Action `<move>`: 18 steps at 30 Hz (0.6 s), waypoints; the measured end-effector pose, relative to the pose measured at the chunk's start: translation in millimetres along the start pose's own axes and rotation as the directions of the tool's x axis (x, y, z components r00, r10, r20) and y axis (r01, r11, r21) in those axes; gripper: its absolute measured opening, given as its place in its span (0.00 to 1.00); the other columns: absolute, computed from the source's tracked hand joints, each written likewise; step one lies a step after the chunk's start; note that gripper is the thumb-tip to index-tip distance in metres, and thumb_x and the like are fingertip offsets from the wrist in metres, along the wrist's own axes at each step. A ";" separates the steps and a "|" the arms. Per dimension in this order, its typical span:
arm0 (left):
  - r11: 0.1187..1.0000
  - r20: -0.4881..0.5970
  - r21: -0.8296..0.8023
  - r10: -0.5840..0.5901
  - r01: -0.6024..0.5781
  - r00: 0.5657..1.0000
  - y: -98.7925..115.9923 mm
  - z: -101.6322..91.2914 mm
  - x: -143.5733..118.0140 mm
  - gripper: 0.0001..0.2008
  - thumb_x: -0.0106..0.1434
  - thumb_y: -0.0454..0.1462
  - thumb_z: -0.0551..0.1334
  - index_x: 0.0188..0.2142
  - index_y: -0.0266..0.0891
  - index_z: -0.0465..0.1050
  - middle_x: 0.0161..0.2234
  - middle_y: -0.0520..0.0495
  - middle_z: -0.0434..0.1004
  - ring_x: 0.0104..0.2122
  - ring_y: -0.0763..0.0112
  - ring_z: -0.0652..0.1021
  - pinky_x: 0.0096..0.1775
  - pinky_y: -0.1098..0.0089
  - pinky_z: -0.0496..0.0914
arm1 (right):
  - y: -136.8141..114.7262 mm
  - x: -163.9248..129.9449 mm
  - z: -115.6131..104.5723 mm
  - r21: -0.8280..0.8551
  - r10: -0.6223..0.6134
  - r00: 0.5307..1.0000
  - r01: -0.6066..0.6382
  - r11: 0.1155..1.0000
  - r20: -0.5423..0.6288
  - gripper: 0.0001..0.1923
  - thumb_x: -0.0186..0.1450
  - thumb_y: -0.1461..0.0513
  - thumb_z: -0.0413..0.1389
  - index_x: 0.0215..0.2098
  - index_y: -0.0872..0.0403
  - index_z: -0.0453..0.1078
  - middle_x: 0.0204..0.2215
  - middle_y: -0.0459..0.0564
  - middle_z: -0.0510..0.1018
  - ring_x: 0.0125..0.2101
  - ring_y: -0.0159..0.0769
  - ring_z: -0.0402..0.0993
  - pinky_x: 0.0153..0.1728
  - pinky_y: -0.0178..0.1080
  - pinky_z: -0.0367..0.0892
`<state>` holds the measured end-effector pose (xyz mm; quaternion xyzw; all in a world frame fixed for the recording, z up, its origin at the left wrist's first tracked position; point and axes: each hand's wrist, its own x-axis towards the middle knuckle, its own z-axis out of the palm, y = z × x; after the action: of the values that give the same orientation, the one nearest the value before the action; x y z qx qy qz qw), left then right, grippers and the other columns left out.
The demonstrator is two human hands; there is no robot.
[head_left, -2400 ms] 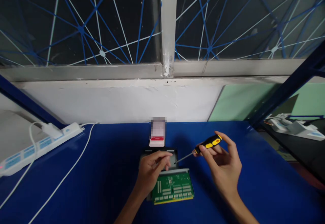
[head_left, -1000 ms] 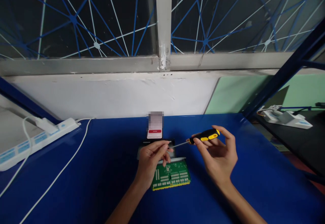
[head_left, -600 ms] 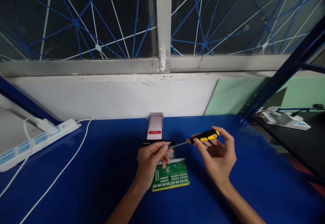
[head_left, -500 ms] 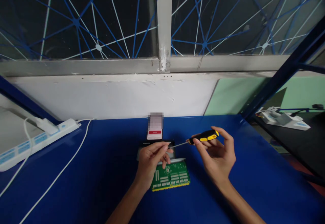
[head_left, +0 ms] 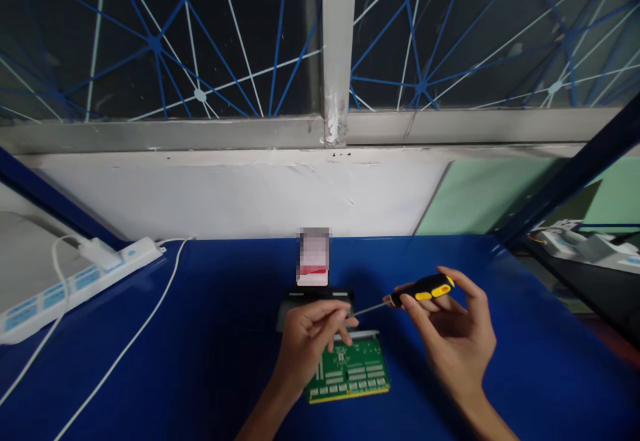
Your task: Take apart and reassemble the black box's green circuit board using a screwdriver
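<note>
Since the earlier frames the whole view is sitting slightly lower and to the right; the hands and tool are keeping the same pose relative to each other. The right hand is pinching the black-and-yellow-handled screwdriver by its handle, fingers closed round it, thin steel shaft pointing left. The left hand is closing its fingertips at the shaft's tip; whether something small is held there cannot be told. Just below, the green rectangular circuit board is lying flat on the blue table, partly under the left hand. The board is looking light, stiff and fragile, best held by its bare edges. Behind are a dark tray, a small white-and-red card and a white power strip.
</note>
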<state>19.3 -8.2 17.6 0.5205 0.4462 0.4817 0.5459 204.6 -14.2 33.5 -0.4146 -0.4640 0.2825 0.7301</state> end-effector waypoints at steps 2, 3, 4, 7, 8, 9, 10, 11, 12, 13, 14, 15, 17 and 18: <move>1.000 0.024 0.021 -0.009 0.008 1.000 -0.8 -1.0 -0.3 0.10 0.62 0.39 0.63 0.37 0.35 0.79 0.24 0.43 0.80 0.24 0.66 0.80 0.20 0.75 0.64 | 1.8 0.4 -0.2 0.000 0.024 1.000 -0.024 1.000 0.009 0.28 0.57 0.67 0.64 0.53 0.51 0.62 0.30 0.50 0.82 0.27 0.41 0.82 0.30 0.41 0.80; 0.999 0.036 0.036 -0.012 0.011 0.999 -1.1 -1.4 -0.5 0.10 0.63 0.39 0.62 0.38 0.36 0.79 0.24 0.43 0.81 0.25 0.65 0.81 0.20 0.75 0.64 | 3.1 0.4 -0.5 -0.002 0.033 0.999 -0.033 0.999 0.009 0.28 0.57 0.67 0.64 0.53 0.51 0.62 0.30 0.50 0.82 0.27 0.42 0.82 0.30 0.41 0.80; 0.998 0.045 0.058 -0.013 0.010 0.999 -1.1 -1.7 -0.8 0.10 0.63 0.40 0.62 0.38 0.36 0.79 0.25 0.43 0.81 0.26 0.65 0.81 0.21 0.74 0.65 | 4.3 0.2 -0.9 -0.007 0.037 0.999 -0.037 0.999 0.006 0.28 0.57 0.67 0.64 0.53 0.51 0.62 0.31 0.51 0.82 0.27 0.42 0.82 0.31 0.41 0.80; 0.987 0.057 0.161 0.014 -0.023 0.998 1.4 -2.3 -1.9 0.11 0.65 0.40 0.60 0.38 0.39 0.80 0.27 0.43 0.81 0.31 0.63 0.81 0.28 0.70 0.71 | 6.8 -0.4 -1.6 -0.022 0.033 0.999 -0.033 0.999 0.005 0.29 0.57 0.68 0.65 0.54 0.51 0.62 0.31 0.51 0.82 0.27 0.42 0.82 0.31 0.41 0.80; 0.977 0.058 0.207 0.033 -0.044 0.998 3.3 -2.6 -2.1 0.11 0.65 0.40 0.60 0.38 0.39 0.80 0.31 0.42 0.82 0.32 0.63 0.81 0.32 0.69 0.72 | 6.9 -0.5 -1.5 -0.025 0.030 1.000 -0.030 0.999 0.007 0.29 0.57 0.68 0.65 0.54 0.51 0.62 0.31 0.51 0.82 0.27 0.41 0.82 0.31 0.41 0.80; 0.964 0.059 0.256 0.055 -0.068 0.997 5.8 -3.0 -2.1 0.11 0.65 0.39 0.60 0.38 0.40 0.81 0.35 0.42 0.82 0.34 0.63 0.80 0.35 0.67 0.73 | 6.5 -0.5 -1.2 -0.026 0.028 1.000 -0.028 0.999 0.013 0.29 0.57 0.68 0.64 0.54 0.51 0.62 0.31 0.50 0.82 0.26 0.40 0.82 0.31 0.40 0.80; 0.948 0.058 0.302 0.084 -0.098 0.995 8.6 -3.7 -2.1 0.10 0.65 0.39 0.59 0.38 0.41 0.81 0.39 0.42 0.81 0.37 0.62 0.80 0.38 0.65 0.73 | 5.9 -0.6 -0.8 -0.027 0.025 1.000 -0.024 0.999 0.019 0.28 0.57 0.68 0.64 0.54 0.51 0.62 0.31 0.50 0.82 0.26 0.40 0.82 0.31 0.40 0.80; 0.930 0.063 0.344 0.116 -0.130 0.991 11.7 -4.7 -2.0 0.10 0.65 0.38 0.59 0.38 0.42 0.81 0.42 0.42 0.80 0.39 0.61 0.79 0.41 0.64 0.73 | 5.0 -0.7 -0.2 -0.030 0.020 0.999 -0.019 0.999 0.025 0.28 0.57 0.68 0.64 0.54 0.51 0.62 0.31 0.50 0.82 0.26 0.39 0.81 0.31 0.39 0.80; 0.912 0.071 0.376 0.146 -0.162 0.987 14.8 -6.1 -1.8 0.10 0.65 0.38 0.59 0.38 0.42 0.81 0.43 0.42 0.79 0.42 0.60 0.78 0.44 0.63 0.72 | 4.1 -1.0 0.3 -0.035 0.012 0.999 -0.011 0.999 0.033 0.29 0.57 0.68 0.64 0.54 0.50 0.62 0.31 0.49 0.82 0.26 0.38 0.81 0.30 0.38 0.80; 0.898 0.086 0.396 0.172 -0.192 0.981 18.0 -7.7 -1.6 0.10 0.65 0.37 0.59 0.38 0.43 0.81 0.44 0.42 0.79 0.43 0.60 0.78 0.46 0.62 0.71 | 3.1 -1.4 0.8 -0.046 0.001 0.999 0.001 0.999 0.041 0.29 0.57 0.68 0.64 0.54 0.50 0.62 0.31 0.49 0.82 0.26 0.38 0.81 0.30 0.38 0.79; 0.890 0.103 0.404 0.185 -0.211 0.977 20.9 -9.5 -1.6 0.10 0.65 0.36 0.59 0.38 0.43 0.81 0.43 0.42 0.79 0.44 0.60 0.77 0.47 0.62 0.70 | 2.3 -2.0 1.2 -0.062 -0.011 0.999 0.014 0.998 0.048 0.29 0.57 0.68 0.64 0.55 0.50 0.62 0.30 0.49 0.82 0.26 0.38 0.81 0.30 0.38 0.79; 0.887 0.124 0.404 0.190 -0.225 0.974 23.7 -11.3 -1.6 0.10 0.65 0.36 0.59 0.38 0.43 0.81 0.42 0.42 0.79 0.43 0.60 0.77 0.47 0.62 0.70 | 1.7 -2.7 1.4 -0.082 -0.023 0.998 0.028 0.996 0.055 0.30 0.57 0.68 0.64 0.55 0.50 0.62 0.30 0.49 0.81 0.26 0.38 0.81 0.29 0.38 0.79; 0.881 0.164 0.401 0.200 -0.250 0.966 28.7 -14.7 -2.1 0.10 0.65 0.36 0.60 0.38 0.43 0.82 0.40 0.42 0.80 0.41 0.60 0.78 0.45 0.62 0.71 | 0.9 -4.3 1.5 -0.128 -0.045 0.996 0.055 0.990 0.082 0.30 0.57 0.67 0.64 0.56 0.50 0.62 0.30 0.48 0.81 0.26 0.37 0.80 0.28 0.38 0.79; 0.873 0.187 0.407 0.208 -0.268 0.960 31.1 -16.0 -2.4 0.10 0.64 0.36 0.60 0.38 0.44 0.82 0.39 0.42 0.80 0.40 0.60 0.78 0.44 0.62 0.72 | 0.7 -5.0 1.5 -0.149 -0.052 0.993 0.067 0.987 0.103 0.30 0.57 0.67 0.64 0.57 0.50 0.62 0.31 0.48 0.81 0.26 0.37 0.80 0.28 0.38 0.78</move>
<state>1.3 -8.5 47.6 0.7104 0.4347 0.3984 0.3841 201.2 -17.3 31.1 -0.4408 -0.5318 0.2444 0.6806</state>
